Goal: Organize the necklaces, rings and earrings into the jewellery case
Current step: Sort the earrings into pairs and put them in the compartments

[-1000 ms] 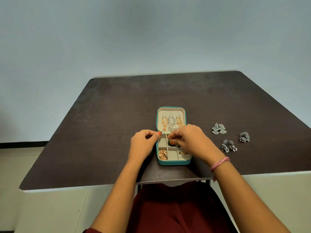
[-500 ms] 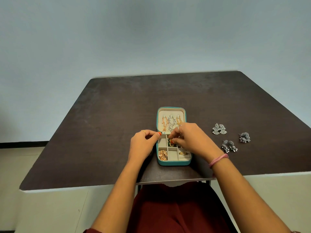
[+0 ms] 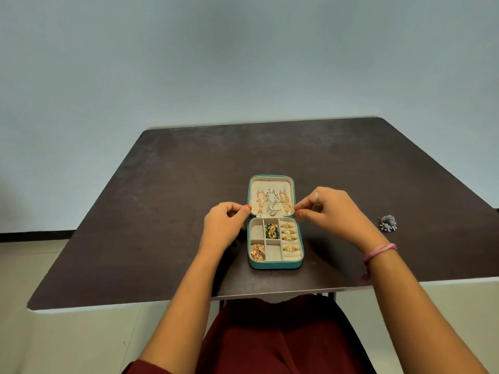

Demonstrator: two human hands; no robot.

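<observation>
The teal zip jewellery case (image 3: 275, 261) is lying open near the desk's (image 3: 162, 211) front edge. The left hand (image 3: 225, 225) and right hand (image 3: 334, 214) are pinching its upright lid's edges, probably steadying it. Chain necklaces (image 3: 272, 202) are hanging inside; gold rings (image 3: 288, 234) are sitting in padded rolls; a silver earring (image 3: 388, 223) is lying well apart.

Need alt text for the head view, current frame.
Open teal jewellery case on a dark table, necklaces in its lid, gold rings in its tray; the left hand and right hand sit at its sides.
</observation>
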